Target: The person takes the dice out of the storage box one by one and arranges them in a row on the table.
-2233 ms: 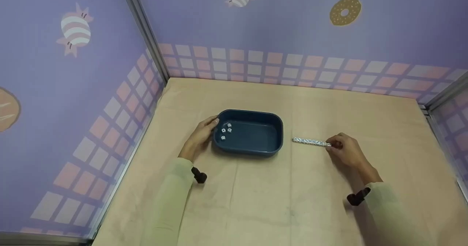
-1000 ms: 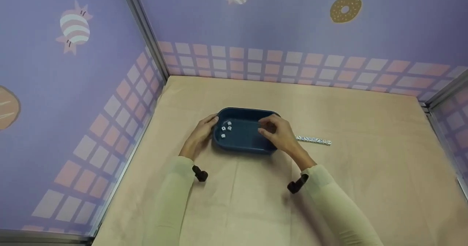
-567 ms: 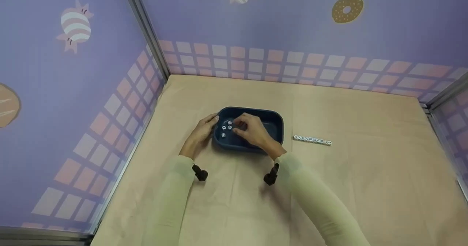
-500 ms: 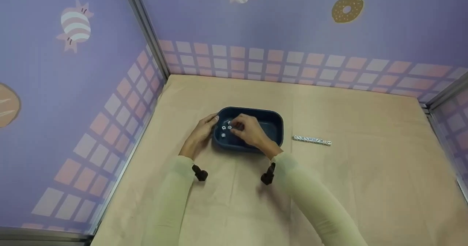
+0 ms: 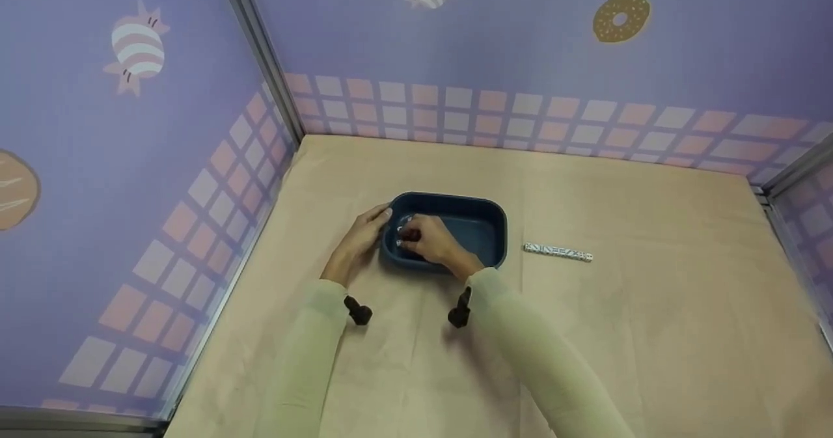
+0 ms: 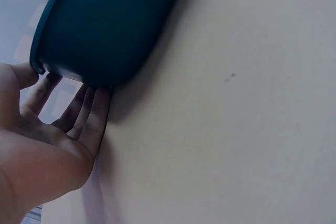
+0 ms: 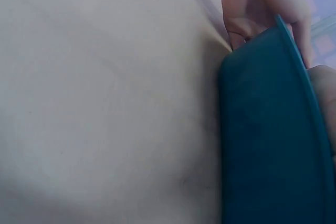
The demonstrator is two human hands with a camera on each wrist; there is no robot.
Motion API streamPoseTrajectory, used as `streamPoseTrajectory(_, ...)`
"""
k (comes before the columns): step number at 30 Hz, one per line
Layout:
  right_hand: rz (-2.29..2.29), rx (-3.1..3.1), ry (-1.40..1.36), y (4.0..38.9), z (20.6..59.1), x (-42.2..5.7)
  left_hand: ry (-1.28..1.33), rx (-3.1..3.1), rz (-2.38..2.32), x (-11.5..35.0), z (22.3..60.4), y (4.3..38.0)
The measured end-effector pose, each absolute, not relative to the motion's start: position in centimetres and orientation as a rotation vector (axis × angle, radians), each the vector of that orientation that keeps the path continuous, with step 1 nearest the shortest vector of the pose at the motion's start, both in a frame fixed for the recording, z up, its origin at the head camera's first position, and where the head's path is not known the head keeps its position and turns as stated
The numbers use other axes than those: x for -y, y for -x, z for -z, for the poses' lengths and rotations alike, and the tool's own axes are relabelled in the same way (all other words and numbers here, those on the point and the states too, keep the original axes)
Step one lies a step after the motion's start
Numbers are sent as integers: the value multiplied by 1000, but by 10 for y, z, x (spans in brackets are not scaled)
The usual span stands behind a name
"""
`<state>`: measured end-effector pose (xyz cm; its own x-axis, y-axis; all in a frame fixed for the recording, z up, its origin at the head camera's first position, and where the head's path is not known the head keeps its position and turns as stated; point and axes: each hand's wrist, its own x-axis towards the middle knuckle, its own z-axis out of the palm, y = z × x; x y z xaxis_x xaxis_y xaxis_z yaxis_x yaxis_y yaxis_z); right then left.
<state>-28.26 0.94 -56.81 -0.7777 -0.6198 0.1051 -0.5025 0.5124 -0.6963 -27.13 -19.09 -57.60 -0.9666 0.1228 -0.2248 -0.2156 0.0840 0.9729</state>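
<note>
A deep dark-blue tray (image 5: 480, 233) with rounded corners stands on the cloth-covered table. My left hand (image 5: 358, 237) grips its left end, thumb at the rim and fingers against the outer wall, as the left wrist view shows. Inside that end, my right hand (image 5: 431, 239) reaches down with bent fingers among a few small white dice (image 5: 399, 243), partly covering them. I cannot tell whether a die is between its thumb and fingertips. To the right of the tray lies a straight row of white dice (image 5: 558, 252), with neither hand on it.
A beige cloth (image 5: 664, 282) covers the table. Purple printed panels (image 5: 520, 47) rise behind it and at both sides, joined by a metal post (image 5: 263, 54) at the back left corner. Dark wrist-worn cameras (image 5: 358, 311) hang below both sleeves.
My right hand has left the dice row, crossed left over the tray and lowered to the dice at its left end. My left hand has stayed on the tray.
</note>
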Motion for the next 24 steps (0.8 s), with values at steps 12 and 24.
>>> streamPoseTrajectory(12, 1003, -2587, 1025, 287, 573, -7, 81, -2163, -1928, 191, 577, 272)
streamPoseTrajectory(24, 1117, -2516, 928, 286, 551, -28, 91, -2123, -1962, 191, 576, 271)
